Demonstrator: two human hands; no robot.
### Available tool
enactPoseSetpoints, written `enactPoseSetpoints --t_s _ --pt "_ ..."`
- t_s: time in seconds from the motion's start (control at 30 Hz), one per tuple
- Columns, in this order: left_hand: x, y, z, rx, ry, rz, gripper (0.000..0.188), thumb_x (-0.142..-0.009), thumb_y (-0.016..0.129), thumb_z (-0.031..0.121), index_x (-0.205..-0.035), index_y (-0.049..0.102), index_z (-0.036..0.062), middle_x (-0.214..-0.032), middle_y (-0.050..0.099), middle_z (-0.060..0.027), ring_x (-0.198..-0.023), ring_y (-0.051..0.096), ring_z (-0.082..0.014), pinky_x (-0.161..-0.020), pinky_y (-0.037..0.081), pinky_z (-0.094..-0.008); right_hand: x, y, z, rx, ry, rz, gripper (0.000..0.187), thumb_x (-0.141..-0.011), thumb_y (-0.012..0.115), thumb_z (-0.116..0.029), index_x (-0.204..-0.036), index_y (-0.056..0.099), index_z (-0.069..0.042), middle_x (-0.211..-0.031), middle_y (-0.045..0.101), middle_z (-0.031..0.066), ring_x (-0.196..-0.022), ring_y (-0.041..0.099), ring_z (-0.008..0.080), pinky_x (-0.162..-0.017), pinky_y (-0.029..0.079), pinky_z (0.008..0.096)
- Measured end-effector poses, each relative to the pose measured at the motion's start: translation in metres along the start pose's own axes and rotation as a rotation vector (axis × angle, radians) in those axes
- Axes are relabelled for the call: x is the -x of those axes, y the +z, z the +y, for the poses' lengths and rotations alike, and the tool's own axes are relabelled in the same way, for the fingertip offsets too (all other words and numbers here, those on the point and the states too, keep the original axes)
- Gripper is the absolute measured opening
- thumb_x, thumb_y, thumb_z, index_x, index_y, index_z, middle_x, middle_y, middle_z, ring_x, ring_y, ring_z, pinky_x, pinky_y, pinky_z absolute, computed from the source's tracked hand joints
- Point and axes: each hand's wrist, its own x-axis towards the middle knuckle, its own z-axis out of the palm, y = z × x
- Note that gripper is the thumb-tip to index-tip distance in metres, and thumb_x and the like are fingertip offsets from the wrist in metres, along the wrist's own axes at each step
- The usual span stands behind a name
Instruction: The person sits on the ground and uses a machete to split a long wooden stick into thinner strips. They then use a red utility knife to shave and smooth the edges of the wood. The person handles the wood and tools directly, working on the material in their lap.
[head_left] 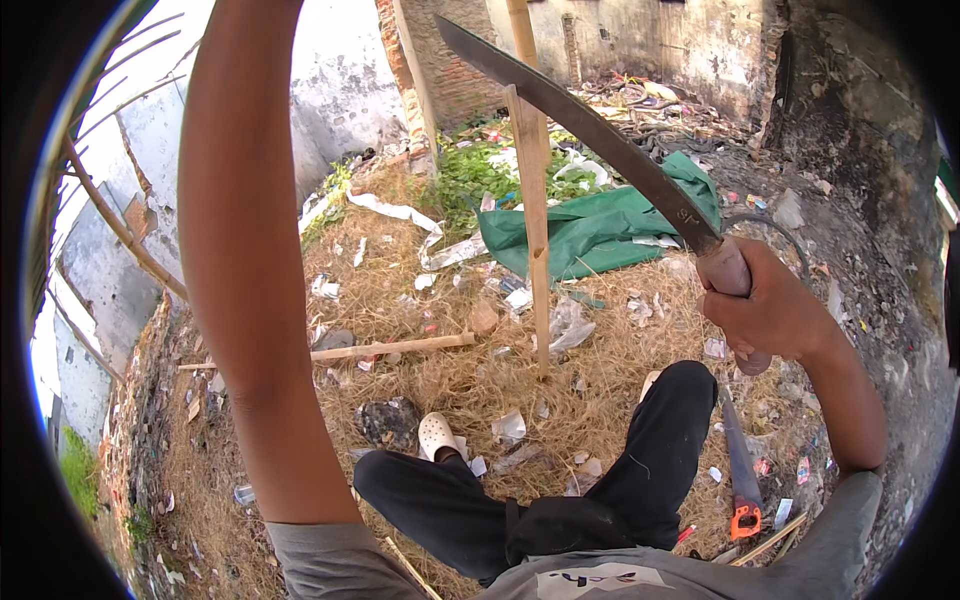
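Observation:
My right hand (765,305) is wrapped round the wooden handle of a machete (610,135), whose long dark blade slants up to the left. The blade crosses a bamboo pole (538,220) that stands upright from the ground in front of me. At the blade, a split piece of the bamboo ends in a narrow tip, while the rest of the pole (523,35) runs on past the top of the picture. Whether the blade is lodged in the bamboo I cannot tell. My left arm reaches straight up, and its hand is beyond the upper edge.
A handsaw (742,470) with an orange handle lies right of my legs. A bamboo length (400,347) lies on the left over dry grass and litter. Behind the pole spreads a green tarp (600,235). A dark stone (388,422) is near my foot; worn walls surround the plot.

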Motion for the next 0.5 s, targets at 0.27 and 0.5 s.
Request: enactPoseSetpoints --t_s 0.27,0.5 --pt "0.056 0.130 0.000 0.131 -0.191 -0.947 0.066 -0.099 0.011 0.056 -0.154 0.011 0.0197 -0.157 0.018 -0.0121 -0.147 0.004 -0.0324 -0.118 0.001 -0.0514 -0.014 -0.040 -0.006 0.217 0.098 -0.051 0.037 -0.079 0.066 -0.018 -0.109 0.051 -0.002 -0.065 0.054 0.0038 -0.051 0.054 0.0108 -0.049 0.045 0.0289" --pt "0.099 0.131 -0.030 0.584 -0.215 -0.406 0.050 -0.098 0.046 0.046 -0.104 0.071 0.0030 -0.102 0.070 -0.0110 -0.087 0.067 -0.0260 -0.081 0.052 -0.0367 -0.022 -0.045 -0.007 0.455 0.100 0.119 0.041 -0.079 0.069 -0.024 -0.108 0.051 -0.003 -0.064 0.055 0.0037 -0.049 0.054 0.0128 -0.050 0.046 0.0320"
